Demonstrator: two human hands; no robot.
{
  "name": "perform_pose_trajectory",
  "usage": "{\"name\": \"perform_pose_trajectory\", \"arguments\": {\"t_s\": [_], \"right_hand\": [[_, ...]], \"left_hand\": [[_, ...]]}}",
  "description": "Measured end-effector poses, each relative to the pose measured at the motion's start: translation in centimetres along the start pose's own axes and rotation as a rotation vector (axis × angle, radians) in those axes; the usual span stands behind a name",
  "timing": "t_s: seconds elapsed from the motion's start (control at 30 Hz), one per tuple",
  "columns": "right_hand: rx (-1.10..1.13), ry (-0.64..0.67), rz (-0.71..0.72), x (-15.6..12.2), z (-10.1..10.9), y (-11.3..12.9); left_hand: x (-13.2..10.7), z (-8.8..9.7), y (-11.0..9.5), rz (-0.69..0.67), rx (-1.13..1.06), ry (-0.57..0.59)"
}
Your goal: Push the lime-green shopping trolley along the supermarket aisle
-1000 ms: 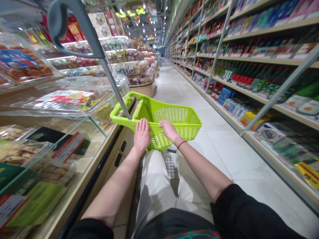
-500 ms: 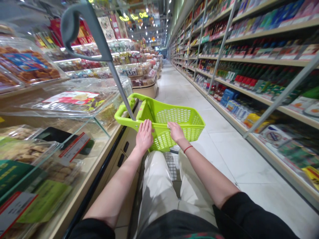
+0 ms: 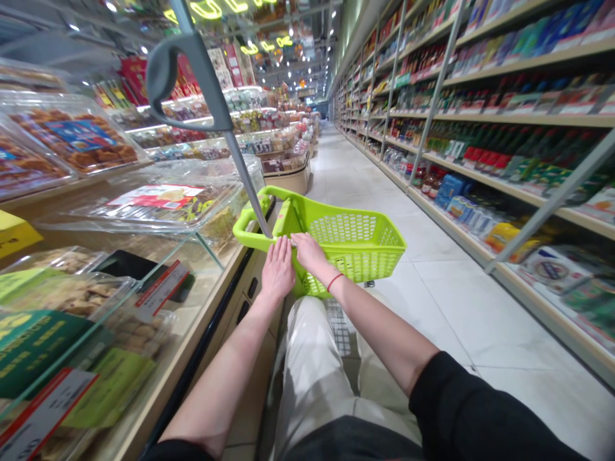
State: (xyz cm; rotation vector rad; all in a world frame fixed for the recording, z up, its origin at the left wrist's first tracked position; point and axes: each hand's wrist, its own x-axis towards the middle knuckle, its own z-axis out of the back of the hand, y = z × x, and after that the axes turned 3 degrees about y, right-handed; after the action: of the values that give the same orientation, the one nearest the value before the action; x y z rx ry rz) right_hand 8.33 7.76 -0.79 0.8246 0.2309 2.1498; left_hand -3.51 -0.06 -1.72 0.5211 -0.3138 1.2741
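Note:
A lime-green plastic shopping cart [image 3: 358,224] with perforated basket walls stands in front of my knees. Its grey pole rises on the left to a grey loop handle [image 3: 204,83]. My left hand [image 3: 278,266] lies flat at the near rim, by the pole's foot, its fingers stretched and together. Right beside it, my right hand [image 3: 311,255] is closed at the same rim, fingertips close to the left fingers. Whatever my right fingers hold is too small or hidden to make out. A red cord [image 3: 335,280] circles my right wrist.
On the left, a glass-edged display counter [image 3: 211,250] bears clear boxes of snacks [image 3: 84,137] and price labels [image 3: 163,287]. Long shelves [image 3: 509,166] of packaged goods line the right. A pale tiled aisle [image 3: 348,163] runs ahead between them.
My right hand has slid left along the basket rim, up to my left hand. The whole view has shifted slightly, so the cart appears farther right. My left hand stays at the rim.

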Motion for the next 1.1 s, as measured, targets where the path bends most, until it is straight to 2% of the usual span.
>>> {"name": "perform_pose_trajectory", "arguments": {"t_s": [0.1,0.2,0.3,0.4,0.5,0.67,0.77,0.83,0.93,1.1], "right_hand": [[0.007,-0.025,0.05,-0.7,-0.2,-0.8],[0.012,-0.07,0.048,-2.7,0.1,-3.4],[-0.005,-0.077,-0.033,-4.6,1.2,-6.2],[-0.022,-0.045,-0.142,-5.4,2.3,-7.7],[-0.012,-0.024,-0.153,-4.4,2.3,-6.8],[0.003,0.017,-0.02,-0.5,0.7,-1.8],[0.002,0.013,0.026,0.7,0.1,0.0],[0.002,0.001,0.051,0.6,0.0,0.0],[0.006,-0.012,0.057,-0.6,0.2,-1.4],[0.021,-0.027,-0.079,-2.8,1.4,-4.2]], "left_hand": [[-0.4,-0.2,0.6,0.037,-0.008,-0.03],[-0.6,-0.4,0.8,0.055,-0.021,-0.041],[-0.5,-0.3,0.8,0.058,-0.033,-0.037],[-0.3,-0.2,0.6,0.057,-0.043,-0.029],[0.0,-0.1,0.4,0.059,-0.043,-0.029],[0.2,0.0,0.4,0.059,-0.04,-0.038],[0.2,0.0,0.5,0.06,-0.043,-0.038],[0.2,-0.1,0.5,0.064,-0.046,-0.041],[0.2,-0.1,0.4,0.069,-0.056,-0.048],[0.2,0.4,0.8,0.064,-0.063,-0.072]]}}
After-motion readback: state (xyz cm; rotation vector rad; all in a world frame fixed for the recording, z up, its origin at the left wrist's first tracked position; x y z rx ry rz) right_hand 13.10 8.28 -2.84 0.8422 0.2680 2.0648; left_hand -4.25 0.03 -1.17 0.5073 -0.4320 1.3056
